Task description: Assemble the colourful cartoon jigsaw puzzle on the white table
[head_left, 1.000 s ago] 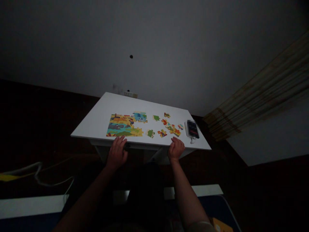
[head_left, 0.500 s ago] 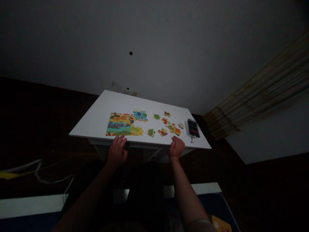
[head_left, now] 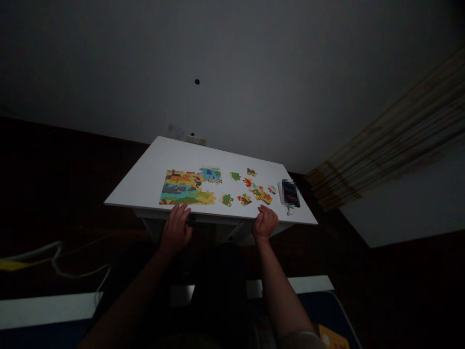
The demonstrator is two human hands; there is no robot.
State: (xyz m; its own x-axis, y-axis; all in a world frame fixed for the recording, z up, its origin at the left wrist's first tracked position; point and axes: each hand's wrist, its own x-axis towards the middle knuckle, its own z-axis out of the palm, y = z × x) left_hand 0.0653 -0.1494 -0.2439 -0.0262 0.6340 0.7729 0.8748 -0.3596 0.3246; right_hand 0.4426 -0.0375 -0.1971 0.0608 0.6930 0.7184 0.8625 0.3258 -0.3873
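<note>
A small white table [head_left: 152,167] carries a partly joined colourful jigsaw [head_left: 187,186] on its left half. Several loose pieces [head_left: 254,189] lie scattered to the right of it. My left hand [head_left: 176,228] rests at the table's near edge just below the joined part, fingers stretched out flat and holding nothing. My right hand [head_left: 266,223] sits on the near edge below the loose pieces, with its fingers curled over the edge and nothing visible in them.
A phone [head_left: 289,194] lies at the table's right end with a white cable. A wall socket [head_left: 196,140] sits behind the table. Cables [head_left: 58,257] trail on the dark floor at left. A curtain [head_left: 392,145] hangs at right.
</note>
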